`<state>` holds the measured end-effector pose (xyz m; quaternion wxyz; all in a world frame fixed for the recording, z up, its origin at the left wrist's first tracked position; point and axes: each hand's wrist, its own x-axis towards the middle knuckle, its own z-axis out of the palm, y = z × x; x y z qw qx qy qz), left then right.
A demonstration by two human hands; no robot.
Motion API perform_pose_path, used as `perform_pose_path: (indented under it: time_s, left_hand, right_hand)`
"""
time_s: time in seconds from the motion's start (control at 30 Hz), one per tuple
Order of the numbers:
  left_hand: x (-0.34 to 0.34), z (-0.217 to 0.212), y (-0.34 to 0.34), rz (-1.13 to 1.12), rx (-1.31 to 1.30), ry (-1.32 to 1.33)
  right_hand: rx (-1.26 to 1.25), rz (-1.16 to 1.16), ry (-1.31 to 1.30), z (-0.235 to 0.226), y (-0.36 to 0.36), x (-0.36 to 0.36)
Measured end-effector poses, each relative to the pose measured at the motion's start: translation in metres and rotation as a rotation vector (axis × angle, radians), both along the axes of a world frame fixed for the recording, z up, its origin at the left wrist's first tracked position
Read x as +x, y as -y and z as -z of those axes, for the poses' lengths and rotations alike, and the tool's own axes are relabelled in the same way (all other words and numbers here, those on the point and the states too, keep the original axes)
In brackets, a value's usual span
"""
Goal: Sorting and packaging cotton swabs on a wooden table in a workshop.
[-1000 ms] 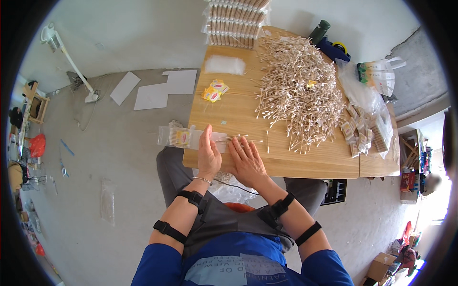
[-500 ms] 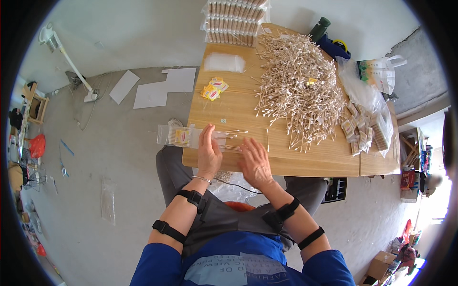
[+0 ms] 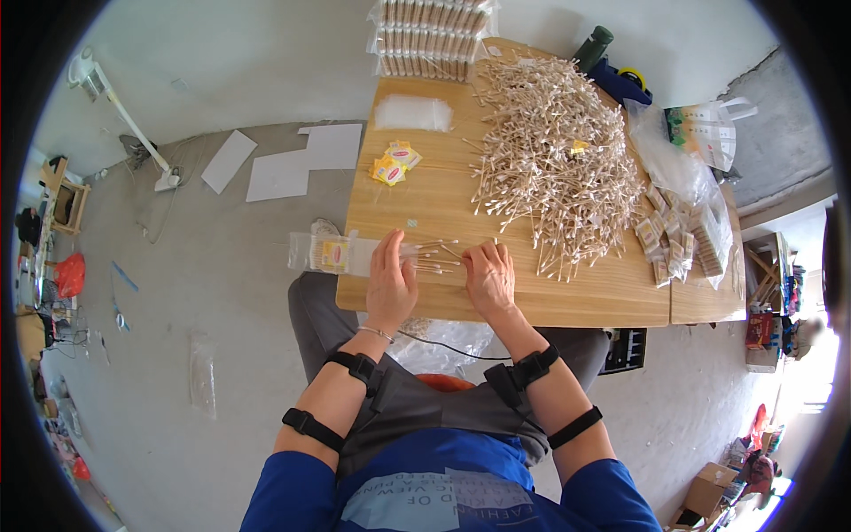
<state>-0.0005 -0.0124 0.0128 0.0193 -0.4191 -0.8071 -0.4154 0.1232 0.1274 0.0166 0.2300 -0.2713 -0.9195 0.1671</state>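
Loose cotton swabs (image 3: 433, 258): we are seeing them lying on the worktop (image 3: 550, 306) between the hands, long axes running roughly left to right, tips facing rightward.
Left hand (image 3: 391, 282): nearest their left ends; its fingers are standing straight, side by side.
Right hand (image 3: 490, 275): resting just beyond their right tips, fingers bent and bunched; we cannot tell whether they are pinching a swab.
Swab packet (image 3: 333, 254): lying left of the left hand, overhanging the worktop's edge.
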Motion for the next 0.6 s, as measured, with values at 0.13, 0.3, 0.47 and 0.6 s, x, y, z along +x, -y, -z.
perform_pose_path:
  time_s: [0.13,0.3,0.47,0.6]
  left_hand:
    - [-0.001,0.004,0.002,-0.067,0.106,0.107]
    - [-0.005,0.005,0.002,-0.089,0.235,0.187]
    - [-0.010,0.010,0.001,-0.146,0.325,0.182]
    - [-0.012,0.016,0.000,-0.167,0.404,0.249]
  right_hand:
    - [-0.029,-0.014,-0.072,-0.004,0.006,-0.004]
    - [-0.086,-0.103,-0.064,-0.006,0.013,-0.003]
    - [-0.063,-0.103,-0.026,-0.008,0.014,-0.003]
    - [0.032,-0.180,-0.025,-0.006,0.013,0.000]
